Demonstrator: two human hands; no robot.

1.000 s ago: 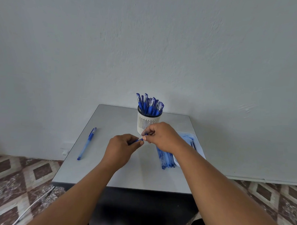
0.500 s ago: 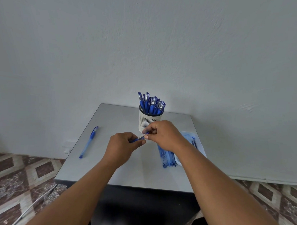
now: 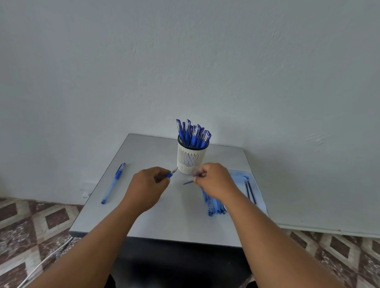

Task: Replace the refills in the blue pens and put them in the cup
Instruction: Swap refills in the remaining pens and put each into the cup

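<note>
Hands (image 3: pixel 147 185) number two, each gripping one pen piece (image 3: pixel 172 173)

No legible text anywhere.

One head-worn view (wide-angle) looks forward and down onto the table (image 3: pixel 159 218), wall behind

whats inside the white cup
A bunch of blue pens stands in the white cup, their capped ends sticking out above its rim. The wall hides their lower parts and anything at the bottom.
</note>
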